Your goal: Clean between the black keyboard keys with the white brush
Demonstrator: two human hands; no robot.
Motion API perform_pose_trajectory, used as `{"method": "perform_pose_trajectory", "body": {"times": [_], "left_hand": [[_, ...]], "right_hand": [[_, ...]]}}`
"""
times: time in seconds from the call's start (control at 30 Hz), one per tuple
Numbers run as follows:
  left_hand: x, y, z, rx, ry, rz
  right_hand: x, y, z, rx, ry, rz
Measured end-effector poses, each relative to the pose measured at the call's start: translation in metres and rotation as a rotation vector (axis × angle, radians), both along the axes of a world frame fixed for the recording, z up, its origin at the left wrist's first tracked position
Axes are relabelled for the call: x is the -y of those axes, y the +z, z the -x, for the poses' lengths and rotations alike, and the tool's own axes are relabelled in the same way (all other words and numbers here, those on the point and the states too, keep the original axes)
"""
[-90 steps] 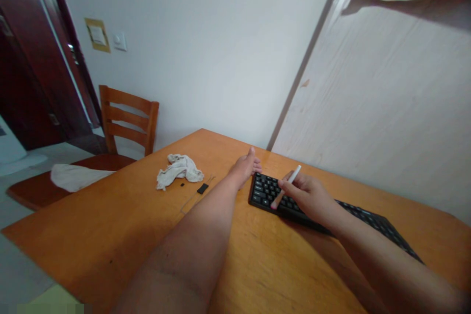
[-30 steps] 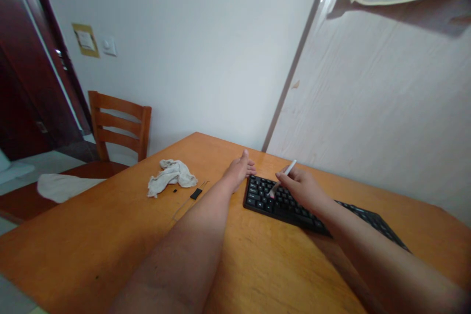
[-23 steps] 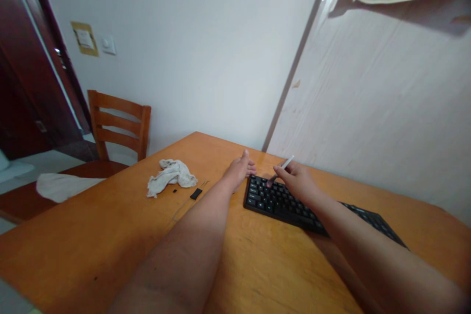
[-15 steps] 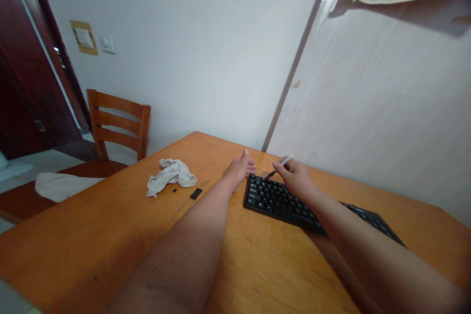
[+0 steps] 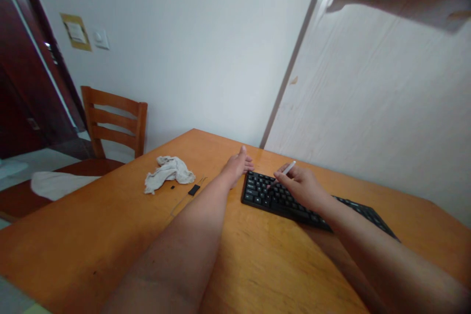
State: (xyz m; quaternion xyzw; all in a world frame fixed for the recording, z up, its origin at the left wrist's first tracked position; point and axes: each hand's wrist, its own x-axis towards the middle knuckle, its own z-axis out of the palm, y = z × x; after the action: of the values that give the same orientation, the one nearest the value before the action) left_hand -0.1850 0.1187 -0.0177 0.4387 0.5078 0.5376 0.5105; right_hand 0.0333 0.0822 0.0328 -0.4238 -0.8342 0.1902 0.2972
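Well to the left of the left fingers lie a crumpled off-white cloth [image 5: 169, 174] on the orange wooden table [image 5: 110, 211], a tiny black piece [image 5: 172, 187], a small black rectangular piece [image 5: 194, 190] and a thin wire [image 5: 185, 199]. The left hand [image 5: 237, 167] rests beside the near end of a black keyboard [image 5: 257, 189], its fingers pressed together and pointing away; their undersides are hidden. Just below the right fingertips, the keys lie under a slim white tool [image 5: 286, 168], perhaps a small brush, pinched between the right hand's [image 5: 300, 187] thumb and fingers. It looks light and stiff, best held by its handle, while the keyboard looks rigid and flat. Its pinkish tip sits at the keys, but whether it touches them is hard to tell. The right hand and forearm hide the keyboard's middle.
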Motion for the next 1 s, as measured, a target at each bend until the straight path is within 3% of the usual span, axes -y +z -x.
{"method": "perform_pose_trajectory", "body": {"times": [0.17, 0.4, 0.77, 1.0], "left_hand": [[0.003, 0.003, -0.001, -0.007, 0.017, -0.01], [0.005, 0.004, -0.001, -0.018, 0.023, -0.01], [0.003, 0.003, 0.0, -0.009, 0.009, 0.004], [0.003, 0.003, 0.001, -0.017, -0.002, -0.002]], "right_hand": [[0.021, 0.007, -0.008, 0.028, 0.057, 0.065], [0.033, 0.02, -0.013, -0.08, 0.156, 0.274], [-0.015, -0.002, -0.006, -0.104, -0.006, 0.131], [-0.037, -0.005, 0.004, -0.131, -0.081, 0.053]]}}
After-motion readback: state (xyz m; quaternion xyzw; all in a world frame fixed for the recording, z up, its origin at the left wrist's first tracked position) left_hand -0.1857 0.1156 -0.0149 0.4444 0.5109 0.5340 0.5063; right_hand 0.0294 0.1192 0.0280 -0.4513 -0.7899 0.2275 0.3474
